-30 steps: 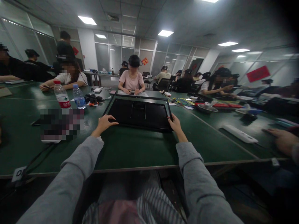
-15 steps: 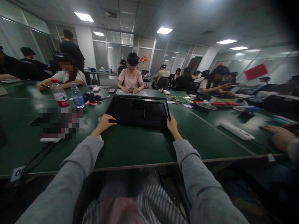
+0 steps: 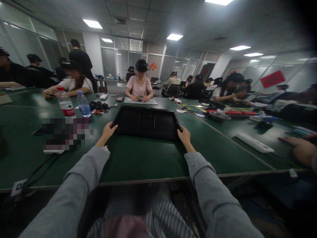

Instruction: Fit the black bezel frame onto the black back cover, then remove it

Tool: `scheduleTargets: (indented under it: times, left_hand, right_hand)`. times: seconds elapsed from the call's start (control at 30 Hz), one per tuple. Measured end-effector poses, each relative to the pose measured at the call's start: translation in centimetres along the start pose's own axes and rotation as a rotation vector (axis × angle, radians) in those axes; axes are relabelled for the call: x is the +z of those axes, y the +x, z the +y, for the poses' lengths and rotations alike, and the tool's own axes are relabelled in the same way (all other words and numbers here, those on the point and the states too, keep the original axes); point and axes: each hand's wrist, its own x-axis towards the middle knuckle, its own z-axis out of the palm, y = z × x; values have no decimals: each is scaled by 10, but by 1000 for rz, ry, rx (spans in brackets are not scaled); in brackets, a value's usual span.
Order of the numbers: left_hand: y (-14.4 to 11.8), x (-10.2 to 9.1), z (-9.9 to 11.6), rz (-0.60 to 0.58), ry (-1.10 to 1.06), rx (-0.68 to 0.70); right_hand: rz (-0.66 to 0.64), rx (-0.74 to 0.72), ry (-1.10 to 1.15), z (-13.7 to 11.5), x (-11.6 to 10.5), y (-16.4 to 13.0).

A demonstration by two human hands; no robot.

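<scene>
A wide black rectangular panel point(image 3: 128, 125) with a raised rim lies in front of me over the green table point(image 3: 146, 158). Thin pale lines frame a smaller rectangle at its middle; its exact kind is unclear. My left hand point(image 3: 108, 132) grips the near left corner, thumb along the rim and the other fingers mostly hidden at the outer side. On the near right side my right hand point(image 3: 184, 135) is closed around the edge, thumb on top. Whether the panel's underside touches the table cannot be made out.
To the left stand a red-capped bottle point(image 3: 66, 104) and a blue-capped bottle point(image 3: 84, 105). A white power strip point(image 3: 254, 142) lies to the right, near another person's hand point(image 3: 300, 148). A person in pink point(image 3: 139, 86) sits opposite. Cables and a bowl point(image 3: 219, 115) lie far right.
My left hand has shifted outward from the panel's near edge to grip its left corner. The panel's far side now looks slightly lower in view, and the camera has tilted up a little.
</scene>
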Motion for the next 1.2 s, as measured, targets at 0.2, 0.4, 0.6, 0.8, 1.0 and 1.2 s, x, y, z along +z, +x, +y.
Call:
scheduleTargets:
  times: [0.2,0.4,0.6,0.8,1.0,1.2]
  left_hand:
    - [-7,-13,2,11,277,-68]
    - [-12,-19,9,-3,330,-74]
    - [-9,-21,9,-13,282,-123]
    - [0,-25,0,-14,288,-158]
    - [4,-28,-8,7,281,-140]
    - [0,-28,-6,0,296,-114]
  right_hand:
    - [-59,-25,109,9,7,11]
    - [-88,-15,216,12,10,16]
    - [-118,14,241,9,9,15]
    - [-250,156,385,9,-3,15]
    - [-371,205,503,5,-16,12]
    - [-316,167,550,-2,-13,7]
